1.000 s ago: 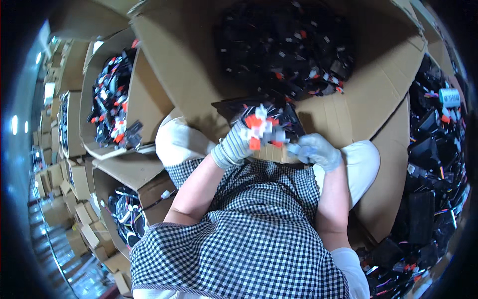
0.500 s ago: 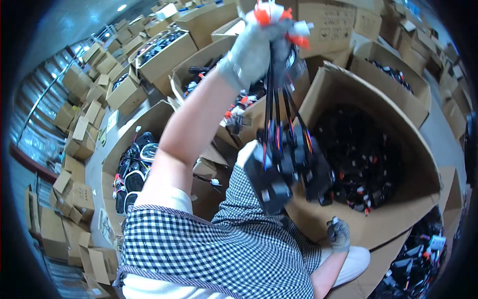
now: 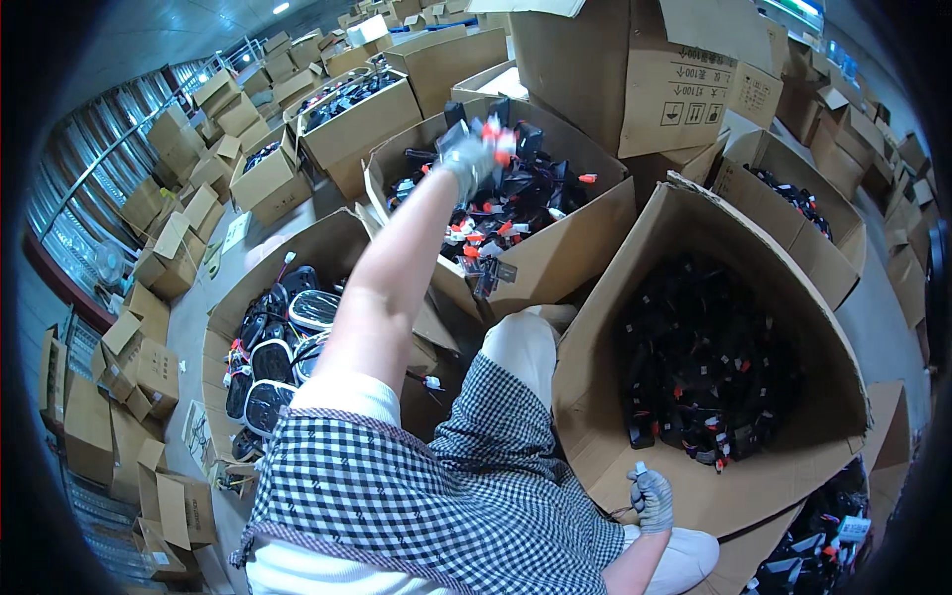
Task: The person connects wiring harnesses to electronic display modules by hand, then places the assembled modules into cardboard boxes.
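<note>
My gloved left hand (image 3: 470,165) reaches out over the far middle cardboard box (image 3: 560,236). Red and white connectors (image 3: 499,139), smeared by motion, stick out of its grip. They belong to a bunch of wired black units (image 3: 529,139), which rests among similar parts in that box. My right hand (image 3: 652,504), in a grey glove, is held low by my right knee. Its fingers are closed around a small pale piece (image 3: 641,468), too small to name; the tip pokes up above them.
To my right a big tilted carton (image 3: 595,416) holds black wired parts (image 3: 699,357). A left box (image 3: 223,327) contains black light-rimmed units (image 3: 271,362). Another pile of wired parts (image 3: 813,540) lies at lower right. More cartons (image 3: 362,119) stand behind.
My left hand has swung the hanging bunch forward and left, down into the far middle box. The right hand has shifted slightly lower and left in the picture. The view has tilted up.
</note>
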Action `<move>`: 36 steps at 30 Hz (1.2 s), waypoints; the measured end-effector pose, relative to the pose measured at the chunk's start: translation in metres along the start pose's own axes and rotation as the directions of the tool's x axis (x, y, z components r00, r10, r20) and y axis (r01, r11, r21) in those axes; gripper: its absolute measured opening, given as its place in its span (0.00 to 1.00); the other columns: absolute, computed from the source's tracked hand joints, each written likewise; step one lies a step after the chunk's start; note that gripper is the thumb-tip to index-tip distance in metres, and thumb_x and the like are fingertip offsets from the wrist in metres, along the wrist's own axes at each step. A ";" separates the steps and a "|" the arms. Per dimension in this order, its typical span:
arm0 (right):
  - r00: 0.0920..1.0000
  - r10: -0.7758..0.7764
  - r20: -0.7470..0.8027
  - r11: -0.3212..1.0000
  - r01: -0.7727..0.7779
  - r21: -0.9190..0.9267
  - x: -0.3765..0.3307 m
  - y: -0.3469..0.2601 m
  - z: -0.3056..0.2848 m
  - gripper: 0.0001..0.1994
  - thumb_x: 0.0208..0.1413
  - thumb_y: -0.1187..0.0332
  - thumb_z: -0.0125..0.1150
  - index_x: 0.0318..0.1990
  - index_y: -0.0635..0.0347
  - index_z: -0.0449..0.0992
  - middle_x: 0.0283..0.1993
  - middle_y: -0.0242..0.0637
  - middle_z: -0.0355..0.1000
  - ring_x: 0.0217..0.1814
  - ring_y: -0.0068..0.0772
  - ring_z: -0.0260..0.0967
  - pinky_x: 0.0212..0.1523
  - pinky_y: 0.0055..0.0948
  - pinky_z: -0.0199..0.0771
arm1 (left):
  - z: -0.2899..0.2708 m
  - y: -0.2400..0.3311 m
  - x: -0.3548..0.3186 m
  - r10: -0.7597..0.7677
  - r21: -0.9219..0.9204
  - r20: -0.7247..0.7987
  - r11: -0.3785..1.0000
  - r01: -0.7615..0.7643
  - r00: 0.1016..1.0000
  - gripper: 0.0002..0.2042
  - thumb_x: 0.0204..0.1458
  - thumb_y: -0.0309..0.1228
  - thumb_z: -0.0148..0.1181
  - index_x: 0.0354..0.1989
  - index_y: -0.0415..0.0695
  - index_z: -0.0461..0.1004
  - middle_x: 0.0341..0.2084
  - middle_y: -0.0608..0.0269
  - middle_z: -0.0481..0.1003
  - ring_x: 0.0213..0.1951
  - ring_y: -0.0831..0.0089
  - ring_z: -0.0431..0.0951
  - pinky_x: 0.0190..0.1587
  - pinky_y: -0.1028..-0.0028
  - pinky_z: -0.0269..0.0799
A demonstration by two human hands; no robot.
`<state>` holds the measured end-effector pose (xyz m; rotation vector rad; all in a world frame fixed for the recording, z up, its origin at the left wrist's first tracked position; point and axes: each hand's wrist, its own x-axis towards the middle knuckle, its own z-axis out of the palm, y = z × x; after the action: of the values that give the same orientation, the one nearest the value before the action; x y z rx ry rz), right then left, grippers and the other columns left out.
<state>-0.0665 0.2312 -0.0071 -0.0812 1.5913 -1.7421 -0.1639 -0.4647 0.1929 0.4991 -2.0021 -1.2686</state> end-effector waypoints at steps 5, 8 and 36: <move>0.969 0.078 -0.236 0.994 -0.058 0.088 -0.057 0.027 0.000 0.20 0.47 0.52 0.61 0.32 0.65 0.73 0.12 0.25 0.60 0.09 0.14 0.51 0.10 0.15 0.46 | 0.151 0.045 -0.150 -0.132 0.615 0.438 0.766 -0.189 0.889 0.14 0.48 0.41 0.53 0.39 0.45 0.70 0.31 0.56 0.72 0.33 0.63 0.72 0.39 0.65 0.67; 0.989 0.025 -0.147 0.990 -0.004 0.143 -0.056 0.034 -0.008 0.14 0.52 0.57 0.58 0.34 0.60 0.74 0.16 0.24 0.60 0.16 0.15 0.55 0.15 0.17 0.53 | 0.134 -0.003 -0.159 -0.204 0.821 0.459 0.468 -0.326 0.864 0.24 0.47 0.44 0.52 0.51 0.44 0.62 0.38 0.47 0.72 0.42 0.55 0.72 0.45 0.61 0.65; 0.929 -0.149 -0.339 0.958 0.051 -0.282 -0.009 -0.009 -0.016 0.10 0.54 0.62 0.51 0.30 0.59 0.72 0.21 0.40 0.69 0.22 0.38 0.68 0.25 0.33 0.66 | 0.475 -0.012 -0.414 -0.349 0.189 0.932 0.707 -0.681 -0.103 0.19 0.48 0.46 0.53 0.45 0.49 0.73 0.36 0.50 0.75 0.39 0.54 0.74 0.44 0.60 0.67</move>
<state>-0.0724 0.2489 0.0012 0.0263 2.1208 -1.6746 -0.2325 0.0926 -0.0937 -0.9808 -3.7312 -0.3918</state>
